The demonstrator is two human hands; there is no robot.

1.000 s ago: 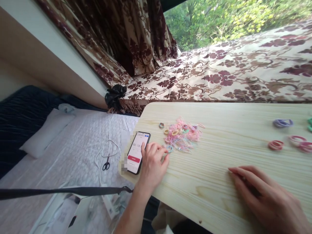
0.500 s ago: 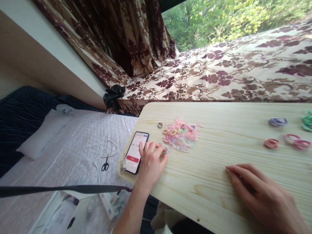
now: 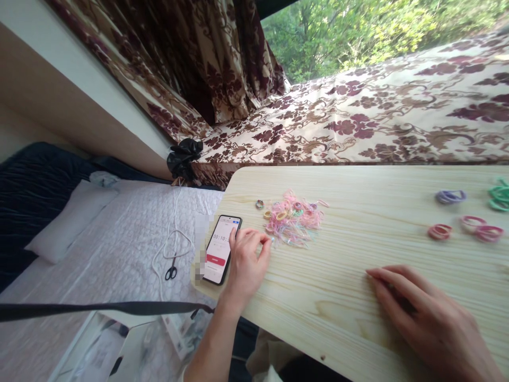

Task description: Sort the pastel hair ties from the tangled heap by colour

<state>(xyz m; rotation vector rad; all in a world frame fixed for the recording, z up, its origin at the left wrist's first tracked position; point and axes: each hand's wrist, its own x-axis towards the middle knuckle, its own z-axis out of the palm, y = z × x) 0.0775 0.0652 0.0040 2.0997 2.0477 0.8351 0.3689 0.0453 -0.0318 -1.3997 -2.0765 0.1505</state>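
Nearest, low at the right, right hand [image 3: 429,313] resting on the table [image 3: 350,223], thumb and fingertips drawn together, with nothing visible at the tips; impossible to tell about anything hidden in the palm. A little farther off, left hand [image 3: 246,260] beside and partly over the phone [image 3: 217,246], thumb and forefinger curled toward each other at a pale blue scrap [image 3: 272,240], perhaps a band; too small to tell pinched from merely touched. Just past those fingertips, a loose heap [image 3: 294,220] of thin bands and strands, mostly pink, mixed with yellow, green and purple, and a multicoloured ring [image 3: 260,204] apart at its left side. Away on the right, beyond the right hand, red bands [image 3: 439,232], pink bands [image 3: 489,233], purple bands [image 3: 447,199] and green bands [image 3: 499,196], each colour in its own small group. By the look of it, partway along: a few colours already set apart, the mixed heap left to deal with. In the way, probably, the tangle itself and the phone, close under the left hand, with timer digits partly covered. Farther out, beyond the table's left edge, scissors [image 3: 170,272] and a white cord [image 3: 159,265] on the bed [image 3: 139,212]; farther yet, a black bag [image 3: 185,156], a floral-covered ledge [image 3: 377,127], a gathered curtain [image 3: 234,69] and greenery outside.
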